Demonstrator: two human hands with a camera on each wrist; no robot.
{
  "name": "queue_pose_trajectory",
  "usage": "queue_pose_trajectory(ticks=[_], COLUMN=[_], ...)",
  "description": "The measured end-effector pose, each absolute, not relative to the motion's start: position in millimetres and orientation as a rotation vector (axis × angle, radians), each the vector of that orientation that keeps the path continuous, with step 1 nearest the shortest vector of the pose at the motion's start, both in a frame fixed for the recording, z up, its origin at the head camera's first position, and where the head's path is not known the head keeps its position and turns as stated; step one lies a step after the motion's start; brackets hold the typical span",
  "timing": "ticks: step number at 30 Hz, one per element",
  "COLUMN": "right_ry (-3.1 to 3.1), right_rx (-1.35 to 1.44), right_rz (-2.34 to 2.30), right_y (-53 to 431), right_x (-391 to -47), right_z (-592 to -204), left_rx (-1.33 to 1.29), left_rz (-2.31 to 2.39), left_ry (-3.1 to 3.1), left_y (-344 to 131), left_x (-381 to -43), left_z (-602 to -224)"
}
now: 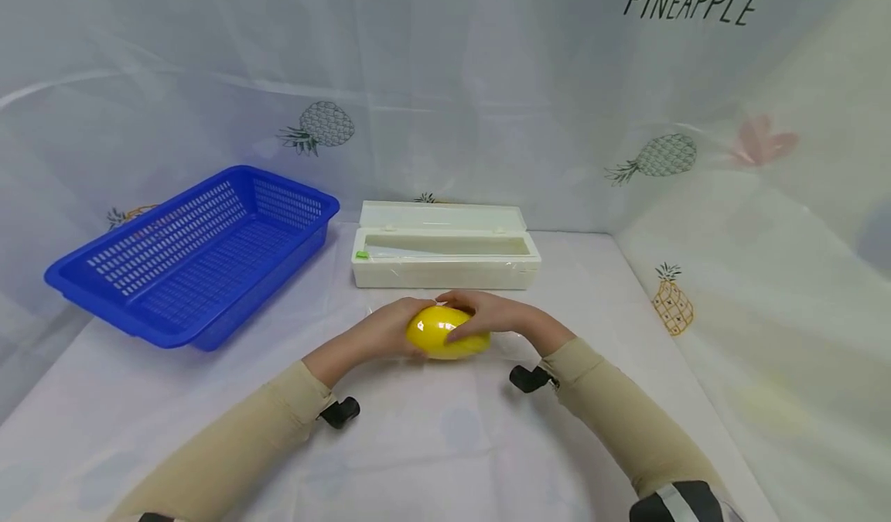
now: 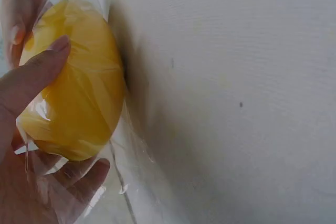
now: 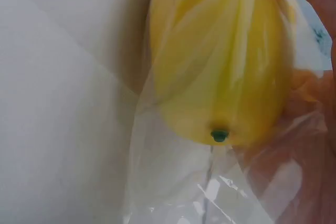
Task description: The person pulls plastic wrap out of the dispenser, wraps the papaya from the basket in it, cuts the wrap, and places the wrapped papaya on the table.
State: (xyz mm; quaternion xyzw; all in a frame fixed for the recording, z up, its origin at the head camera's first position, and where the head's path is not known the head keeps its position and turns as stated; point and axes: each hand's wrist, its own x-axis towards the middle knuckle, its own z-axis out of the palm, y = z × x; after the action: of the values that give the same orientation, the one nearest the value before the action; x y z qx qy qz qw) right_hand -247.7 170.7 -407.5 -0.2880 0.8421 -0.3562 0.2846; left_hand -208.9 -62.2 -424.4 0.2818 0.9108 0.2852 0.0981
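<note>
A glossy yellow oval fruit [image 1: 433, 330] with a small green stem stub [image 3: 219, 135] is between both hands, low over the white cloth. Clear plastic film [image 3: 168, 182] covers it and hangs loose past its ends. My left hand [image 1: 391, 330] holds the fruit's left end, the thumb [image 2: 44, 69] pressed on its side and the other fingers [image 2: 89, 182] behind the film. From the right, my right hand [image 1: 496, 312] grips it, thumb across the front and fingers over the top; part of that hand is hidden behind the film in the right wrist view.
Just behind the hands stands a long white box [image 1: 445, 276], its lid [image 1: 442, 216] raised and a green piece [image 1: 362, 255] at its left end. A blue plastic basket [image 1: 209, 263] sits at the left. Patterned sheeting [image 1: 480, 135] closes off the back and right.
</note>
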Motion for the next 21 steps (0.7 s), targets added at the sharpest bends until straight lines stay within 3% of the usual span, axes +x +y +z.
queue_pose_trajectory(ticks=[14, 21], right_ry=[2.295, 2.509], right_rx=[-0.801, -0.866], right_rz=[-0.937, -1.233], right_y=[179, 183], right_x=[-239, -221], right_z=[-407, -385], left_rx=[0.791, 0.734], left_rz=[0.881, 0.847], left_ry=[2.662, 2.678], left_y=[-61, -58], left_x=[-210, -212], left_z=[-421, -419])
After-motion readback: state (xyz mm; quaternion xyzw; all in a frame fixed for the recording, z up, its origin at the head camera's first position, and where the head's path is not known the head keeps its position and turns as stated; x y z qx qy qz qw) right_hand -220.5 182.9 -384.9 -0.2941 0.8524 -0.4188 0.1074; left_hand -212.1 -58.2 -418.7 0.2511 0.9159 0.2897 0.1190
